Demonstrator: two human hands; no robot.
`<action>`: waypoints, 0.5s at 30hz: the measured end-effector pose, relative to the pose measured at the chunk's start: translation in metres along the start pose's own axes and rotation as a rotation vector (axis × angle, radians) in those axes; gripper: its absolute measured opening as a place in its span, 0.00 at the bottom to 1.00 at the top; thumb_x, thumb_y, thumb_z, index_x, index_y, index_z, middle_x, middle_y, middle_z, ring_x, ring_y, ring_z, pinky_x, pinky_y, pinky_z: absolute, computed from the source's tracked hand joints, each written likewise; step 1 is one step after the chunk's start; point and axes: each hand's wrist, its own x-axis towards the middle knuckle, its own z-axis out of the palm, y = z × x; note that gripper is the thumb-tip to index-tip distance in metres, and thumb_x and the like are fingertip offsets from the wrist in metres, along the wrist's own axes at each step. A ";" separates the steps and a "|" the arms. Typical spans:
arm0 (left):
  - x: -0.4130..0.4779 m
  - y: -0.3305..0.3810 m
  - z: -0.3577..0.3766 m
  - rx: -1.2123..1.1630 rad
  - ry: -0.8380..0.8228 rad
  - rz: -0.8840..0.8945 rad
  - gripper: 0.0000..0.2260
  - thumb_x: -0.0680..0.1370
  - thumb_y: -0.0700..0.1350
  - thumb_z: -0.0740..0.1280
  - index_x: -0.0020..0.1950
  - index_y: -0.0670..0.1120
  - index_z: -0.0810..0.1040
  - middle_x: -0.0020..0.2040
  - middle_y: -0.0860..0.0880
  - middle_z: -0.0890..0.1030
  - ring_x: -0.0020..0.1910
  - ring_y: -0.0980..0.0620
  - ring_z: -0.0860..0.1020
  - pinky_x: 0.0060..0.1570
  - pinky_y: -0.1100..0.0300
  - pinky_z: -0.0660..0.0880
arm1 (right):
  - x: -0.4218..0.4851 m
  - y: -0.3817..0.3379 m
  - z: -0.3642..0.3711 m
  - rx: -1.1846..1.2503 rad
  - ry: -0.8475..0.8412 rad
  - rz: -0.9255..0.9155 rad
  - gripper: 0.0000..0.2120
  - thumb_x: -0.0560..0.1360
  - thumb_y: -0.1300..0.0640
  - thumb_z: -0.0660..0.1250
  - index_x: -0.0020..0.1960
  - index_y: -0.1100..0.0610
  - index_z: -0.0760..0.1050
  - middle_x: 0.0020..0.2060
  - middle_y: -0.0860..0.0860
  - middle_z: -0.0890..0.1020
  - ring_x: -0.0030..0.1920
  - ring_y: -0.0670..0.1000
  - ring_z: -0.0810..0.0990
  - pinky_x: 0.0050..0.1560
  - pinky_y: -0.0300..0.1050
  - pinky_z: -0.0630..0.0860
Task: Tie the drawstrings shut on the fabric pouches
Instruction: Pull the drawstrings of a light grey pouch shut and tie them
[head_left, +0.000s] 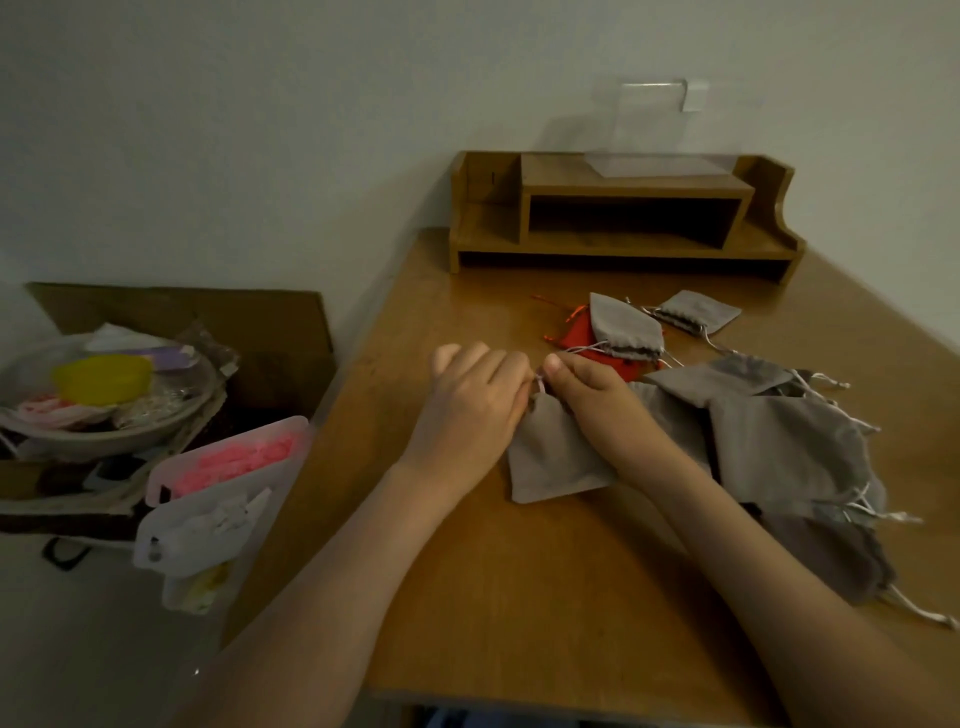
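Observation:
A small grey fabric pouch (550, 457) lies flat on the wooden table (519, 597), its gathered mouth pointing away from me. My left hand (467, 405) and my right hand (592, 395) meet at that mouth, and each pinches the pale drawstring (540, 385) between thumb and fingers. A heap of grey pouches (779, 447) with loose white strings lies at the right. Farther back a grey pouch (623, 327) rests on a red pouch (587, 343), and one more grey pouch (696, 312) lies behind them.
A wooden desk organiser (623, 218) stands at the back of the table, with a clear plastic box (670, 130) on it. Left of the table sit a cardboard box (182, 322) of clutter, a bowl (104, 415) and plastic cases with pink items (234, 457).

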 end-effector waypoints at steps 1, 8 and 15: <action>0.000 -0.001 -0.001 0.006 0.034 0.037 0.07 0.77 0.42 0.62 0.40 0.45 0.75 0.36 0.49 0.76 0.39 0.50 0.73 0.46 0.58 0.61 | -0.001 -0.002 0.000 0.025 -0.010 0.036 0.15 0.82 0.51 0.55 0.41 0.54 0.72 0.33 0.50 0.73 0.33 0.46 0.72 0.37 0.37 0.70; 0.002 -0.005 0.001 0.011 0.168 0.141 0.07 0.78 0.41 0.65 0.42 0.44 0.81 0.41 0.49 0.82 0.44 0.53 0.75 0.48 0.58 0.62 | 0.002 -0.002 -0.003 0.419 -0.104 0.117 0.11 0.80 0.59 0.59 0.46 0.59 0.78 0.37 0.51 0.83 0.38 0.46 0.80 0.40 0.37 0.76; 0.001 -0.003 0.003 -0.134 0.210 0.023 0.06 0.79 0.47 0.64 0.52 0.46 0.69 0.41 0.48 0.82 0.44 0.56 0.73 0.51 0.58 0.64 | 0.004 0.000 -0.007 0.515 -0.129 0.063 0.07 0.78 0.61 0.62 0.46 0.61 0.78 0.41 0.55 0.80 0.42 0.51 0.78 0.43 0.40 0.75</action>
